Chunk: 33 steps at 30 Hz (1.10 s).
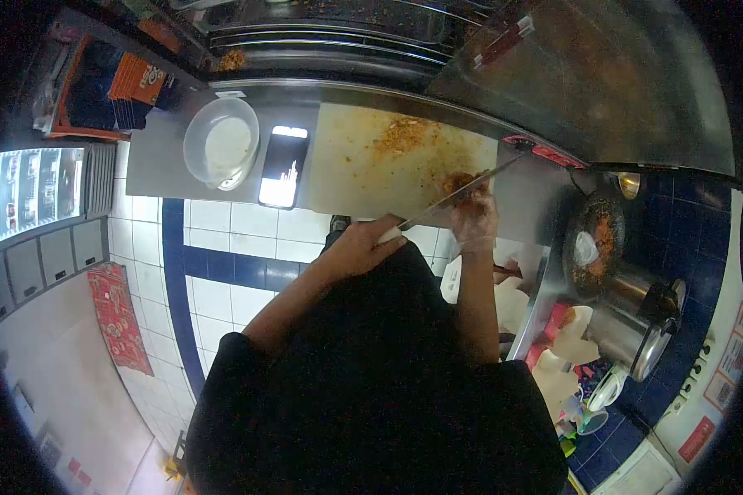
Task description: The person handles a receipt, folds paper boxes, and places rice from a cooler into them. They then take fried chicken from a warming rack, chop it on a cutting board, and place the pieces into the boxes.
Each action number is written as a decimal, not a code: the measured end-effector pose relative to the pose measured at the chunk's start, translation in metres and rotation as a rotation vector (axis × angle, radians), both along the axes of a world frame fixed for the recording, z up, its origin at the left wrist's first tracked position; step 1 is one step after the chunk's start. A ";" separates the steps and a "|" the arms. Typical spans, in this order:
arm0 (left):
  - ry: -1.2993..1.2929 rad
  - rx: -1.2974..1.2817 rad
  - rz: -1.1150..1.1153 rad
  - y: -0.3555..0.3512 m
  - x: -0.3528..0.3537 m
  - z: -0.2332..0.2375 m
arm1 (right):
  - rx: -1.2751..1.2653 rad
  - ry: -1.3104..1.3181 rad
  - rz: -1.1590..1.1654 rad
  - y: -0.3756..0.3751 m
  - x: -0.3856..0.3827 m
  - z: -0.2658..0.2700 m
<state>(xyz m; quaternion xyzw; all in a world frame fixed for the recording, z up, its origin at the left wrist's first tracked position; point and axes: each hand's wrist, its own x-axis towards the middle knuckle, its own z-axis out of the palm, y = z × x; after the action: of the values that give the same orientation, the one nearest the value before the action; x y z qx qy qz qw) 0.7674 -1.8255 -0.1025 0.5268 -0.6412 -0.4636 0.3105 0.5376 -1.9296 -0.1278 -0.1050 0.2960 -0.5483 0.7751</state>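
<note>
My left hand [359,247] is closed around the pale handle of a long knife [425,214]. The blade runs up to the right across a browned piece of meat [456,182], close to my right hand. My right hand [474,216], in what looks like a clear plastic glove, grips the meat at the board's right part. Its fingertips are partly hidden behind the blade and meat. Beneath lies a pale cutting board [347,157] smeared with orange-brown residue. Chopped orange-brown scraps [400,134] are heaped near the board's far edge.
Left of the board lie a phone [283,165] with a lit screen and a clear plastic tub [198,148]. On the right stand a dark pan [582,227] of orange-brown food and a steel pot [627,330]. A metal appliance [603,82] borders the counter's far side.
</note>
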 end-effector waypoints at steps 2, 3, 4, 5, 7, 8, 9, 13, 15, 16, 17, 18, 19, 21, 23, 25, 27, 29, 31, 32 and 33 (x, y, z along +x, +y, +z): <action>0.068 0.125 -0.033 0.000 0.003 0.010 | -0.043 0.144 0.013 -0.006 -0.009 -0.010; 0.067 0.124 -0.036 0.002 0.005 0.011 | -0.086 0.288 0.027 -0.008 -0.013 -0.015; 0.011 0.113 0.013 0.005 0.007 0.012 | -0.086 0.287 0.025 -0.010 -0.010 -0.013; -0.043 0.102 0.064 0.007 0.010 0.012 | -0.091 0.496 0.027 -0.011 -0.008 -0.010; -0.092 0.110 0.110 0.010 0.018 0.003 | -0.093 0.710 0.028 -0.015 -0.011 -0.015; -0.143 0.118 0.161 0.012 0.021 -0.002 | -0.297 0.903 0.029 -0.020 -0.015 -0.027; -0.222 0.021 0.200 0.014 0.023 -0.005 | -0.505 1.090 0.032 -0.022 -0.021 -0.037; -0.655 -0.038 0.193 0.005 0.028 -0.009 | -0.481 1.327 0.164 -0.017 -0.032 -0.036; -0.721 -0.034 0.188 -0.003 0.031 -0.021 | -0.599 1.783 0.205 -0.011 -0.047 -0.032; -0.787 -0.029 0.173 -0.006 0.033 -0.022 | -0.602 1.784 0.214 -0.007 -0.051 -0.025; -0.784 -0.025 0.175 -0.008 0.033 -0.023 | -0.652 1.882 0.185 -0.002 -0.057 -0.018; -0.808 -0.034 0.176 -0.010 0.034 -0.022 | -0.699 1.982 0.152 0.000 -0.060 -0.013; -0.832 -0.045 0.174 -0.012 0.033 -0.022 | -0.694 1.988 0.152 0.000 -0.061 -0.013; -0.819 -0.043 0.169 -0.014 0.032 -0.024 | -0.496 1.916 0.254 -0.001 -0.062 -0.017; -0.808 -0.048 0.161 -0.017 0.031 -0.028 | -0.496 1.831 0.209 -0.002 -0.066 -0.032; -0.803 -0.032 0.179 -0.017 0.027 -0.034 | -0.495 1.745 0.165 -0.004 -0.064 -0.033; -0.799 -0.045 0.178 -0.018 0.026 -0.038 | -0.349 1.970 0.309 -0.007 -0.040 -0.007; -0.796 -0.054 0.185 -0.019 0.026 -0.038 | -0.507 2.139 0.259 -0.001 -0.024 0.022; -0.792 -0.075 0.195 -0.020 0.026 -0.036 | -0.675 2.306 0.206 0.001 -0.018 0.025; -0.788 -0.076 0.193 -0.020 0.025 -0.036 | -0.810 2.368 0.221 0.002 -0.018 0.018; -0.790 -0.071 0.194 -0.020 0.024 -0.036 | -0.950 2.425 0.235 0.002 -0.018 0.014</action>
<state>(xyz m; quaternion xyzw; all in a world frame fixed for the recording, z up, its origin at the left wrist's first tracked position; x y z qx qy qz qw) 0.7915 -1.8459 -0.1388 0.7113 -0.6741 -0.1717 0.1007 0.5200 -1.9274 -0.1140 -0.8158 0.5697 -0.0851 -0.0525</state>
